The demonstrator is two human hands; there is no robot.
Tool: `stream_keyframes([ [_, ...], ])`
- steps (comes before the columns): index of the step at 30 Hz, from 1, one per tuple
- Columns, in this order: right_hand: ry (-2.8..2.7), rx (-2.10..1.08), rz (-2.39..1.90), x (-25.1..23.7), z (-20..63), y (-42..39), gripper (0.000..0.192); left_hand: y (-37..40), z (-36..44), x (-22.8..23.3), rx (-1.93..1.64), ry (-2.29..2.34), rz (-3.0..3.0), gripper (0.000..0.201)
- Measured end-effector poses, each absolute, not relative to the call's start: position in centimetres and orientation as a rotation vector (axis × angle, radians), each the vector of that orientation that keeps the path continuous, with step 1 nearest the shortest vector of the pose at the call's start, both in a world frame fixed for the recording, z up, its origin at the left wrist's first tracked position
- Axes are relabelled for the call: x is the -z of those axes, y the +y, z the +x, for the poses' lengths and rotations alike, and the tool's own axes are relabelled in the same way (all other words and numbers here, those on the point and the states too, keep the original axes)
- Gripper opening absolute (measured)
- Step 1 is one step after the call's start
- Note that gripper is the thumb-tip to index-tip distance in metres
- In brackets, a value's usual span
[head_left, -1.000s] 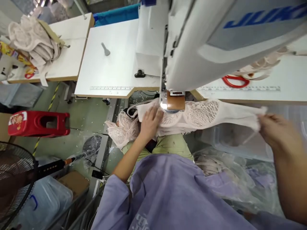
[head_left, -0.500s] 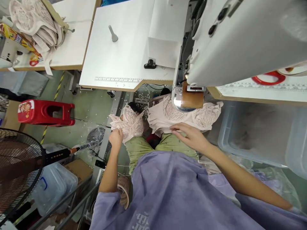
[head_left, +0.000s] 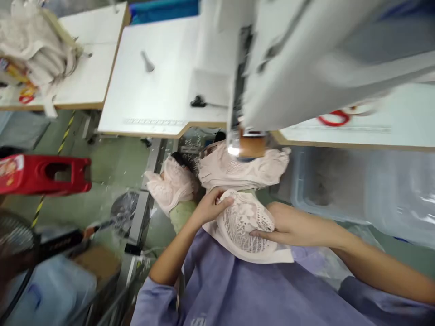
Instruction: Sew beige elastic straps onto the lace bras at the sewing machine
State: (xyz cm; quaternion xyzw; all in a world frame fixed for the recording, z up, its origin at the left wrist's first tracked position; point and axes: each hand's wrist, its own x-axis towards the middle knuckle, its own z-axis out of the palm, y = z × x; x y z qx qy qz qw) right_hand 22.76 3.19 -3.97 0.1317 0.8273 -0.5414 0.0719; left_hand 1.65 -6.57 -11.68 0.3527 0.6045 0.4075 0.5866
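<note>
Motion blur softens the upper half of the view, and the lettering on the machine (head_left: 292, 81), at 2 o'clock, is smeared and cut off by the edge. Its orange guard (head_left: 251, 146) covers part of the stack (head_left: 244, 174) of pale bras near the centre of the dial. The stool (head_left: 34, 174) at 9 o'clock and the fan (head_left: 16, 228) at 8 are both cropped, the fan little more than a dark haze. The lace bra (head_left: 239, 222) lies at 5 o'clock, in front of the person's shirt, one cup facing up. The left hand (head_left: 210, 208) reaches in from 7 o'clock, its grip closed on the cup's upper edge, thumb on the front; what the fingers do behind the fabric cannot be seen. The right hand (head_left: 288, 222) comes in from 4 o'clock, one digit laid along the lace and the others lost behind the cup, so its grip is also closed on the bra. A second bra (head_left: 173, 183) drapes by the knee at 8 o'clock. A clear tub (head_left: 299, 179) sits at 3 o'clock, below the worktop (head_left: 163, 86), whose right part, bearing red scissors (head_left: 331, 123), is largely blocked by the machine.
</note>
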Motion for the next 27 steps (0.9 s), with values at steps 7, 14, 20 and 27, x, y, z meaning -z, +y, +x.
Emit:
stream_keyframes([
  [7, 2.26, 1.975, 0.474, -1.3, 29.9, 9.3, 0.048, 1.4, 7.6, 11.1, -0.969, 1.089, 0.798, 0.047],
  [14, 2.818, 0.431, 1.983, 4.0, 34.1, 21.4, 0.032, 1.7, 7.8, 7.4, -0.801, 1.417, 1.118, 0.038],
  [20, 2.93, 0.184, 1.845, 3.2, 33.0, 28.9, 0.019, 0.3, 7.5, 6.1, -0.885, 1.512, 1.27, 0.041],
  [27, 2.513, 2.549, 1.612, -0.4, 29.6, 19.2, 0.042, -0.4, 7.6, 4.6, -1.022, 1.554, 1.415, 0.038],
])
